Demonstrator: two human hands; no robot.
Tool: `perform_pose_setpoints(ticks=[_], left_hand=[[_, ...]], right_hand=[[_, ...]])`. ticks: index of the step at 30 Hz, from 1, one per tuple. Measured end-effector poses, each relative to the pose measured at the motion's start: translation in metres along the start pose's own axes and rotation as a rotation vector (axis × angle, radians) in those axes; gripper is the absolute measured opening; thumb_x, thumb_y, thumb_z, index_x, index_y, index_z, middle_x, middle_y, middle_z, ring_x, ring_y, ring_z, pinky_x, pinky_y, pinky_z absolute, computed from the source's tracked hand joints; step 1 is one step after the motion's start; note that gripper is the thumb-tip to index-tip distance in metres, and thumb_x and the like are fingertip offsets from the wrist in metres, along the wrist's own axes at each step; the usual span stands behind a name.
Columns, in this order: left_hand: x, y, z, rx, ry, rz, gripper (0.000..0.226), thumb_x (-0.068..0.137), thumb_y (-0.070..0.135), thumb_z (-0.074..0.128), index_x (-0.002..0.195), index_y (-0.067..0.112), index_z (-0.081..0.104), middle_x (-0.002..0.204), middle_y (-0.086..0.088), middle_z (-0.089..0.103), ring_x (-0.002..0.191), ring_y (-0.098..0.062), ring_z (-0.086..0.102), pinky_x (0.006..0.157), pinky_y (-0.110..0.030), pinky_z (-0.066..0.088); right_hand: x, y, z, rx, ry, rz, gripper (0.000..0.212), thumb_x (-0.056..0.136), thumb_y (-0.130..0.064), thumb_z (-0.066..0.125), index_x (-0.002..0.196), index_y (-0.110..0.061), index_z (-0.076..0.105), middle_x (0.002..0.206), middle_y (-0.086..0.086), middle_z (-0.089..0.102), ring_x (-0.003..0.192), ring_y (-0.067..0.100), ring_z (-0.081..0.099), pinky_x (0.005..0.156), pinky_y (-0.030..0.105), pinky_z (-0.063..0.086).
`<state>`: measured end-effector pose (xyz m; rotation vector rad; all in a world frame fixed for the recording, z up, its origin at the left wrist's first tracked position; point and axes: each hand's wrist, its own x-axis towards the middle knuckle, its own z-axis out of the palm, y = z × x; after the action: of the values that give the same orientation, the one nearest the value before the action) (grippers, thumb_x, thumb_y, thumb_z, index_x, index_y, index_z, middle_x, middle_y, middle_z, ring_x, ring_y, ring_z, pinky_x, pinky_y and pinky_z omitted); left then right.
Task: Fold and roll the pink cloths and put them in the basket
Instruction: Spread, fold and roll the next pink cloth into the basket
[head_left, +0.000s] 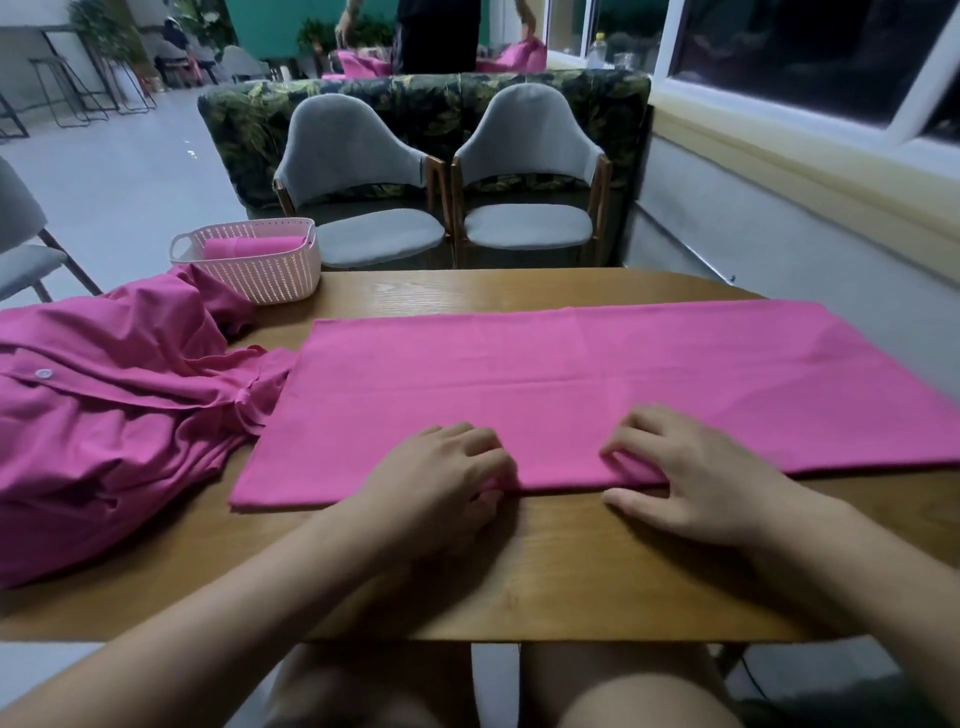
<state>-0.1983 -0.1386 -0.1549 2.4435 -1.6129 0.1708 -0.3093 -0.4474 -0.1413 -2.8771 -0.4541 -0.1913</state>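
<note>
A folded pink cloth (571, 384) lies flat as a wide rectangle across the wooden table (545, 566). My left hand (441, 478) and my right hand (696, 478) sit side by side at the middle of its near edge, fingers curled over the hem and thumbs under it, pinching the fabric. A pale pink woven basket (260, 270) stands at the table's far left corner with one rolled pink cloth (249, 247) inside. A crumpled heap of pink cloths (104, 415), one showing a button, covers the table's left side.
Two grey chairs (524, 171) face me across the table, with a leaf-patterned sofa behind them. A wall and window run along the right. Another person stands far back handling pink cloths. My knees show under the table's near edge.
</note>
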Motion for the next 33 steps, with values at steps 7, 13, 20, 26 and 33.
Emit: perform_pose_setpoints(ticks=[7, 13, 20, 26, 33], left_hand=[[-0.014, 0.002, -0.002, 0.104, 0.057, -0.159, 0.032, 0.078, 0.028, 0.052, 0.106, 0.024, 0.067, 0.104, 0.003, 0.065, 0.094, -0.025, 0.065, 0.063, -0.041, 0.055], [-0.034, -0.004, -0.006, 0.144, 0.142, -0.236, 0.024, 0.081, 0.034, 0.050, 0.096, 0.023, 0.066, 0.090, 0.003, 0.061, 0.079, -0.026, 0.065, 0.054, -0.034, 0.050], [-0.094, 0.021, -0.015, 0.029, 0.144, -0.198, 0.020, 0.087, 0.035, 0.055, 0.099, 0.028, 0.069, 0.095, 0.009, 0.059, 0.081, -0.018, 0.061, 0.061, -0.034, 0.051], [-0.118, 0.028, -0.012, 0.006, 0.182, -0.183, 0.015, 0.093, 0.033, 0.058, 0.102, 0.027, 0.068, 0.097, 0.010, 0.058, 0.085, -0.017, 0.060, 0.068, -0.033, 0.049], [-0.103, 0.010, -0.025, 0.088, 0.284, -0.190, 0.022, 0.100, 0.037, 0.058, 0.107, 0.020, 0.071, 0.096, 0.006, 0.064, 0.085, -0.020, 0.063, 0.073, -0.034, 0.049]], right_hand=[[-0.024, 0.017, -0.005, -0.248, 0.033, 0.096, 0.024, 0.079, -0.014, 0.062, 0.102, -0.022, 0.061, 0.098, -0.005, 0.053, 0.091, 0.023, 0.059, 0.062, 0.033, 0.045], [-0.039, 0.020, 0.004, -0.289, 0.180, 0.097, 0.004, 0.096, -0.017, 0.062, 0.099, -0.015, 0.062, 0.096, 0.001, 0.055, 0.086, 0.029, 0.060, 0.056, 0.040, 0.050], [-0.093, -0.013, 0.009, -0.108, 0.226, -0.027, 0.013, 0.105, -0.021, 0.057, 0.102, -0.013, 0.068, 0.098, -0.003, 0.057, 0.085, 0.018, 0.055, 0.068, 0.034, 0.050], [-0.121, -0.017, 0.007, -0.067, 0.244, -0.010, 0.024, 0.105, -0.030, 0.053, 0.108, -0.015, 0.071, 0.102, -0.006, 0.058, 0.091, 0.016, 0.057, 0.076, 0.032, 0.050], [-0.120, 0.000, -0.004, 0.005, 0.289, 0.087, 0.022, 0.105, -0.036, 0.054, 0.111, -0.021, 0.070, 0.101, -0.014, 0.060, 0.095, 0.006, 0.059, 0.082, 0.031, 0.053]])
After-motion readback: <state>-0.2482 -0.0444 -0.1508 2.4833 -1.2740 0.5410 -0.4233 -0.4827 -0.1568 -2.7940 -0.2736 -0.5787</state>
